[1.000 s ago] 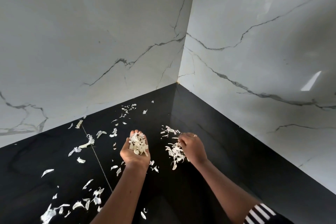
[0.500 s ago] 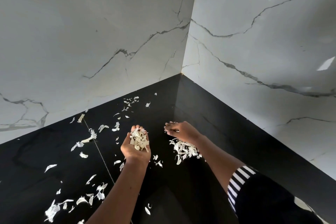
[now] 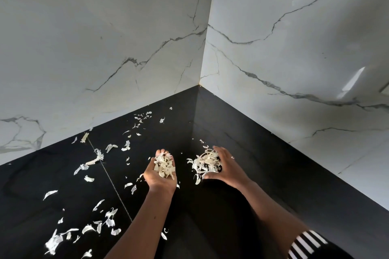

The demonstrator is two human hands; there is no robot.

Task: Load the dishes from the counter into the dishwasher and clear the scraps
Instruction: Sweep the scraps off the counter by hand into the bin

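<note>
Two handfuls over black table: our left hand cups peel scraps palm-up; our right hand curls round peel heap; loose peels scattered leftward.

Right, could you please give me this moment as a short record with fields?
Surface: black counter meeting marble walls
Left hand: palm up, cupping a handful of scraps
Right hand: curved round a pile of scraps on the counter
Loose scraps: scattered mostly to the left
Dishes: none in view
</note>
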